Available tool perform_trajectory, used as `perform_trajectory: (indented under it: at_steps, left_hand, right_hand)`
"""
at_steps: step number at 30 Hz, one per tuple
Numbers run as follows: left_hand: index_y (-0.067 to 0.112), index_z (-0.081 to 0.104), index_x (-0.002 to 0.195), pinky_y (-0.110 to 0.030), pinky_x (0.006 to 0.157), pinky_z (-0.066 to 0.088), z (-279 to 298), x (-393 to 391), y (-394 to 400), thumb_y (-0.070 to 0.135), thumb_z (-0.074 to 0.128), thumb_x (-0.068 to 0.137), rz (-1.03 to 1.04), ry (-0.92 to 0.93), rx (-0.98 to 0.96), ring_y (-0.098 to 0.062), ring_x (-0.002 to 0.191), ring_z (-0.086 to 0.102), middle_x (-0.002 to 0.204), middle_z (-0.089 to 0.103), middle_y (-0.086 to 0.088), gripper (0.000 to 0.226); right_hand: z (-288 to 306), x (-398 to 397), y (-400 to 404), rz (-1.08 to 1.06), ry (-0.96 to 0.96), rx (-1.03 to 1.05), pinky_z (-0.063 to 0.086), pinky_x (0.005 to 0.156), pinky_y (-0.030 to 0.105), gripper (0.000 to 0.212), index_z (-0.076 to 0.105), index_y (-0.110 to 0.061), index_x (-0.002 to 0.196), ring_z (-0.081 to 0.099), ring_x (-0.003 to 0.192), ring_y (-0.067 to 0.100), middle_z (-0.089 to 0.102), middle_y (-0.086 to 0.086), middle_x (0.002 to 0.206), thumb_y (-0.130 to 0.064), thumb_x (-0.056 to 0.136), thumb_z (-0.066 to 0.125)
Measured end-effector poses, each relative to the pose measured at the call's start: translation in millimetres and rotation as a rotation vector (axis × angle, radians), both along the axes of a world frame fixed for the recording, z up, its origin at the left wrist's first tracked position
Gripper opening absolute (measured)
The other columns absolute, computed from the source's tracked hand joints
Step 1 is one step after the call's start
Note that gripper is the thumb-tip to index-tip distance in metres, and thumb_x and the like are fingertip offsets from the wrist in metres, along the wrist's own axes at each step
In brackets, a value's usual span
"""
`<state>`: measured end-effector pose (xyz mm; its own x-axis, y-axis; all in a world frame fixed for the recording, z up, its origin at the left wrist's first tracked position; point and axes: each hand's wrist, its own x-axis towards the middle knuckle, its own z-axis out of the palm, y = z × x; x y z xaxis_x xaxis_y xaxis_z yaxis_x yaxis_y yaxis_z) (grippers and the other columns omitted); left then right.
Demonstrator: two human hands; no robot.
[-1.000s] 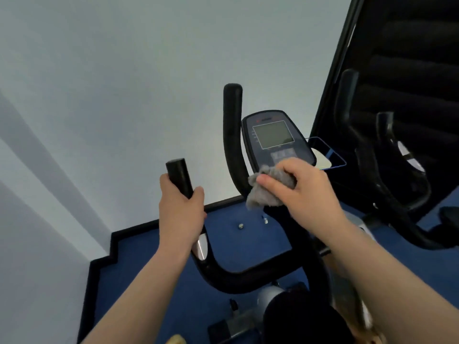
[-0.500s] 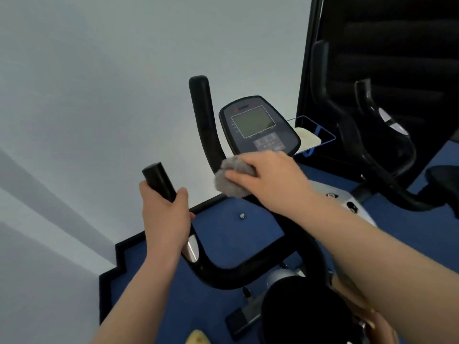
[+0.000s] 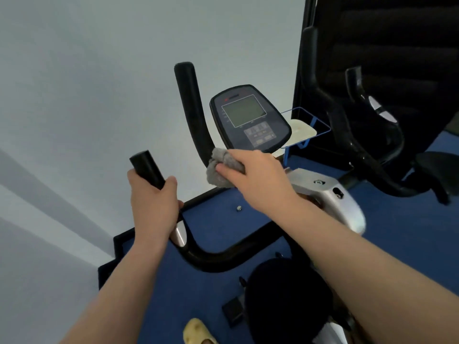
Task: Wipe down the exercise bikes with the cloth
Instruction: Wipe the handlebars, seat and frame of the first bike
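Two black-framed exercise bikes (image 3: 248,247) stand on blue carpet (image 3: 397,244) — the left hand (image 3: 154,202) grips the near handlebar (image 3: 146,168), the right hand (image 3: 258,177) clutches a crumpled grey cloth (image 3: 218,170) against the upright bar below the dark console (image 3: 249,117).

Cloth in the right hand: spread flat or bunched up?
Bunched up. The grey cloth sits as a crumpled wad under the right hand, pressed against the lower part of the bike's upright black handlebar.
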<state>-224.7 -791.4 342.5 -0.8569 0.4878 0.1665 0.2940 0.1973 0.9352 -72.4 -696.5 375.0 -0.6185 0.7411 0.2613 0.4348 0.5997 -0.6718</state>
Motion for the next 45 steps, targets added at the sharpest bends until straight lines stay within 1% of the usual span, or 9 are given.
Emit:
perform_trajectory:
  at_steps: [5,8,12,17,22,26,29,37,45]
  left_hand:
    - [0.018,0.018,0.149,-0.022,0.097,0.038,2,7,-4,0.011,0.059,0.091,0.029,0.261,-0.064,-0.018,0.128,0.044,0.149,0.030,-0.002,0.072]
    - [0.007,0.025,0.149,-0.030,0.116,0.013,1,17,-9,0.004,0.061,0.086,0.016,0.595,-0.145,-0.027,0.143,0.015,0.158,0.014,-0.015,0.073]
    - [0.008,0.044,0.141,-0.045,0.118,0.011,0,24,-11,0.000,0.060,0.085,-0.002,0.708,-0.223,-0.038,0.145,0.010,0.159,0.012,-0.020,0.058]
    - [0.008,0.065,0.116,-0.047,0.114,0.024,0,30,-13,-0.005,0.062,0.082,-0.159,0.971,-0.296,-0.038,0.136,0.038,0.144,0.047,-0.017,0.036]
    - [0.022,0.072,0.089,-0.034,0.102,0.038,-11,42,-17,0.011,0.061,0.089,-0.265,0.920,-0.386,-0.017,0.067,0.063,0.067,0.067,0.009,0.016]
    - [0.022,0.072,0.089,-0.027,0.100,0.032,-10,38,-17,0.010,0.064,0.088,-0.264,0.879,-0.339,-0.015,0.068,0.062,0.073,0.068,0.011,0.015]
    - [0.024,0.072,0.088,-0.022,0.099,0.029,-9,42,-18,0.009,0.065,0.087,-0.261,0.869,-0.337,-0.014,0.067,0.060,0.072,0.067,0.012,0.016]
    - [0.025,0.072,0.087,-0.013,0.097,0.024,-8,43,-19,0.008,0.066,0.087,-0.229,0.822,-0.286,-0.006,0.060,0.045,0.064,0.062,0.014,0.017]
    - [0.024,0.074,0.090,-0.019,0.088,0.029,-6,44,-20,0.010,0.064,0.088,-0.220,0.790,-0.298,-0.015,0.075,0.053,0.069,0.063,0.013,0.018]
  right_hand:
    - [-24,46,-5,-0.049,0.009,0.079,0.042,0.101,0.024,0.038,0.064,-0.030,0.128,0.058,0.119,0.008,0.062,-0.016,0.130,-0.031,0.090,0.067]
    - [-26,61,-2,-0.058,0.014,-0.006,0.039,0.094,0.007,0.031,0.069,-0.037,0.119,0.060,0.105,-0.006,0.067,-0.022,0.118,-0.032,0.087,0.069]
    - [-6,27,10,-0.076,0.071,-0.060,0.050,0.073,0.032,0.019,0.068,-0.036,0.071,0.062,0.075,0.009,0.067,-0.015,0.072,-0.036,0.090,0.066]
    - [-25,46,-6,-0.065,0.030,0.041,0.047,0.078,0.029,0.019,0.072,-0.026,0.107,0.062,0.086,0.009,0.073,-0.008,0.095,-0.032,0.092,0.063]
    - [-28,84,-8,-0.106,-0.006,0.016,0.039,0.074,0.004,0.020,0.073,-0.029,0.108,0.058,0.096,0.000,0.072,-0.015,0.100,-0.032,0.088,0.067]
    - [-10,36,2,-0.003,0.120,-0.036,0.051,0.085,0.031,0.017,0.073,-0.028,0.106,0.064,0.092,0.005,0.072,-0.012,0.094,-0.027,0.091,0.066]
    - [-27,46,-11,-0.038,0.161,-0.018,0.041,0.103,0.018,0.036,0.066,-0.030,0.126,0.054,0.120,-0.003,0.060,-0.020,0.130,-0.021,0.091,0.066]
    - [-24,106,-20,0.014,0.056,0.130,0.044,0.092,0.012,0.029,0.075,-0.032,0.109,0.056,0.112,-0.009,0.061,-0.037,0.113,-0.016,0.086,0.067]
    - [-55,97,-38,-0.103,0.172,0.017,0.029,0.099,0.006,0.042,0.071,-0.026,0.118,0.045,0.113,0.006,0.060,-0.014,0.119,-0.007,0.081,0.076]
